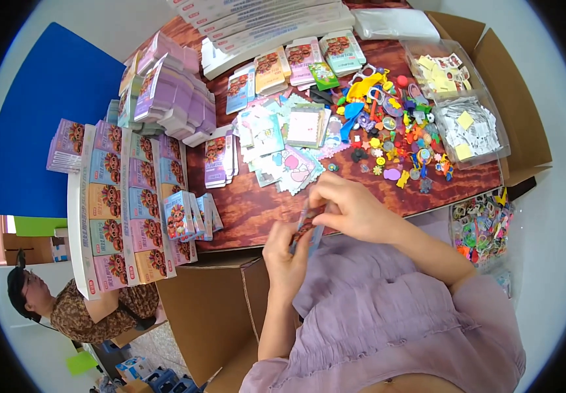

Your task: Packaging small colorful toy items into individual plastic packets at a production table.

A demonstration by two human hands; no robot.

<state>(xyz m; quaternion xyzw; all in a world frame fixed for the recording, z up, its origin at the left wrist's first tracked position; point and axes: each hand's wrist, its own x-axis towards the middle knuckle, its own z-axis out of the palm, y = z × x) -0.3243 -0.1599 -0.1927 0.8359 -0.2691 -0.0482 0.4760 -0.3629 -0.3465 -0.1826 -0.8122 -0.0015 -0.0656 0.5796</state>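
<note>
My left hand [283,259] is closed around the lower part of a small light-blue printed box [315,237], in front of the table's near edge. With bent fingers, my right hand [348,208] pinches the top of the same box. Fingers hide most of it, so whether its flap is open cannot be made out. Just beyond my hands lies a loose pile of pastel sticker sheets and cards [283,154]. To the right of that pile spread many small colourful plastic toys [391,131].
Stacked purple boxes [178,98] and display trays [126,209] of printed boxes stand left. Long white cartons [276,33] line the back. Clear bins hold paper slips [469,128] and yellow pieces [440,75]. A cardboard box [211,321] is below; another person [93,308] is at far left.
</note>
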